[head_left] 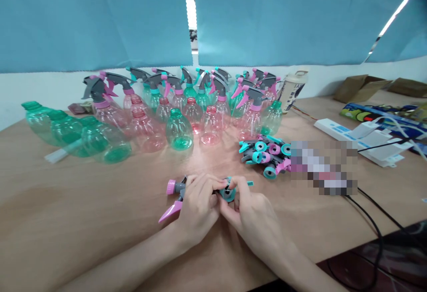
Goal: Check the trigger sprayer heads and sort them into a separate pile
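My left hand [200, 201] is closed, its fingertips against a teal-and-grey spray head [228, 194] low over the table. My right hand [256, 210] grips the same spray head from the other side, index finger bent over its cap, whose round opening faces me. Left of my left hand sticks out a pink-and-grey spray head [171, 187]; the hand hides its middle, so I cannot tell whether it is held or lying. Beyond my right hand lies a pile of loose teal and pink spray heads [269, 173].
Green and pink clear bottles [180, 138] stand across the back, several with spray heads [253, 96] on. A printed cup [293, 88] stands behind them. At right are a white power strip [336, 130], black cables [373, 221], a pixelated object [322, 170] and brown paper bags [356, 88].
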Available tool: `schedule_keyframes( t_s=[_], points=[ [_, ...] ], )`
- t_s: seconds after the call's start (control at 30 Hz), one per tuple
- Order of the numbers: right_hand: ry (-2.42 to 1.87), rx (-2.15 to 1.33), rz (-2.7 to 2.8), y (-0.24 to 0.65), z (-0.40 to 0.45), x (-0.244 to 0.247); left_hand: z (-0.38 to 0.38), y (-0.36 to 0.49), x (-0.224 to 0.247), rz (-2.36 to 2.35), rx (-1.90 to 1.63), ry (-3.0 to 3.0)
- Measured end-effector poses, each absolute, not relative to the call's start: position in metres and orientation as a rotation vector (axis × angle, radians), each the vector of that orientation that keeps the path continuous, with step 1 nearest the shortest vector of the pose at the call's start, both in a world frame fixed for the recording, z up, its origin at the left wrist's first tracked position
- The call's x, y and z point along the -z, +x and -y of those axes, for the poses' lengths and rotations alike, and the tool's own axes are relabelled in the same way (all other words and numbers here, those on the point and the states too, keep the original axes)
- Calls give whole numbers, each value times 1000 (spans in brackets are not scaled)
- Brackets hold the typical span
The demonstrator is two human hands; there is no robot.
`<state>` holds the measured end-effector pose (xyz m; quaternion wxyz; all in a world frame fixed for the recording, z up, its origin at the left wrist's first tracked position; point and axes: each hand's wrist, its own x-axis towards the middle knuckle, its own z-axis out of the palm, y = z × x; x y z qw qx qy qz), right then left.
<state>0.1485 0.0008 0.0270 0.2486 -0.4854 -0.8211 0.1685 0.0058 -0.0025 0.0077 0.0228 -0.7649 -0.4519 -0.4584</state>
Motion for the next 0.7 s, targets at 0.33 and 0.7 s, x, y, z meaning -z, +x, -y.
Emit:
schedule_keyframes(
  t_s=[0.33, 0.7],
  points=[
    [-1158, -551, 2235, 161, -2, -29, 3, 6, -10, 1429, 1389, -2338],
    [-948, -666, 2309, 183, -20, -37, 3, 6, -11, 1392, 1293, -2407]
  ],
)
